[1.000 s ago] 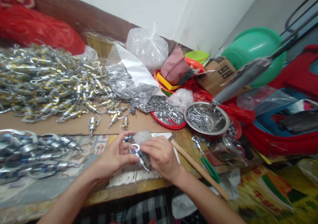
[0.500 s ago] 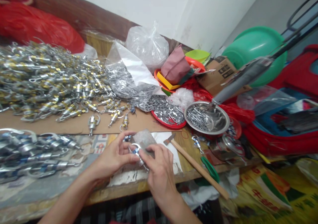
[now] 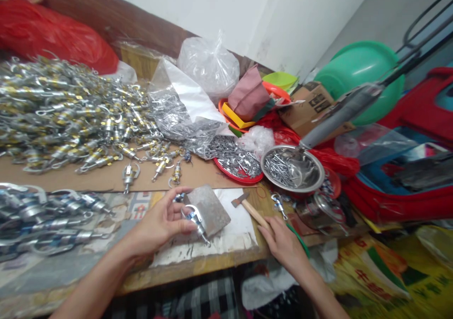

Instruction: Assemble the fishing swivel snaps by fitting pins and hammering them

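Head view: the left hand [image 3: 164,224] pinches a blue-banded metal fitting [image 3: 200,227] between thumb and fingers at the near edge of a flat metal block [image 3: 214,210], seemingly to leave its narrow end free; whether they touch, I cannot tell. The right hand [image 3: 285,243] grasps the wooden handle of a hammer [image 3: 256,215], placed beside the block presumably for easy reach. Other blue-banded fittings [image 3: 53,220] lie leftward, apparently sorted from the yellow-banded pile [image 3: 71,111].

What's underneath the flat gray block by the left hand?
A white sheet shows past the right and near edges of the gray block. What lies directly beneath is covered; the left hand and the fitting it holds partly hide its left side.
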